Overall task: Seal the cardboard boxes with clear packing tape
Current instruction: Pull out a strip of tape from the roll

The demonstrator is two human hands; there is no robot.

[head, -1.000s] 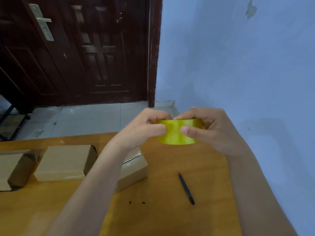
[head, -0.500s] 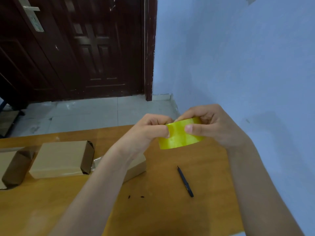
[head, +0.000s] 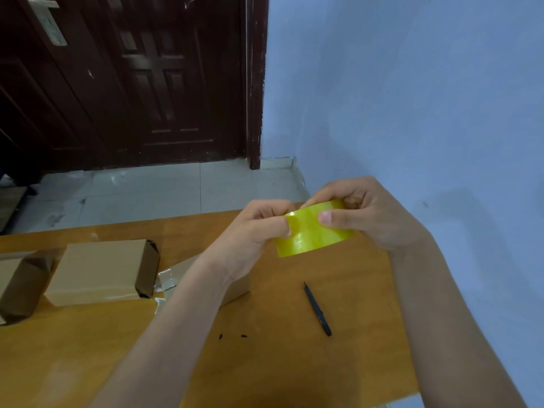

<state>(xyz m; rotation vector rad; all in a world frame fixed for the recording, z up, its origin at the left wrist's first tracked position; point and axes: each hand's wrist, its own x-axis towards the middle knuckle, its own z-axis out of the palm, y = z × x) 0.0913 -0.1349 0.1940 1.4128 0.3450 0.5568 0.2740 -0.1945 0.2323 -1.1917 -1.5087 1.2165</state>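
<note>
Both hands, the left hand (head: pixel 259 228) and right hand (head: pixel 368 213), pinch the yellowish glossy tape roll (head: pixel 312 231) above the wooden table (head: pixel 279 363); brown cardboard boxes (head: pixel 100 272) lie at nine o'clock. The picked end may tear or re-stick.

The roll of tape (head: pixel 313 231) is a glossy yellow, with pale glints across its face. The counter (head: pixel 294 363) under it is a warm orange-brown wood tone, marked by two small black specks (head: pixel 232 336). The cardboard boxes (head: pixel 100 270) are plain tan, darker brown at their open ends. The pen (head: pixel 318 310) is black. The wall (head: pixel 412 98) is pale blue, the door (head: pixel 132 78) a dark reddish brown, and the floor (head: pixel 141 189) tiles greyish white.
</note>
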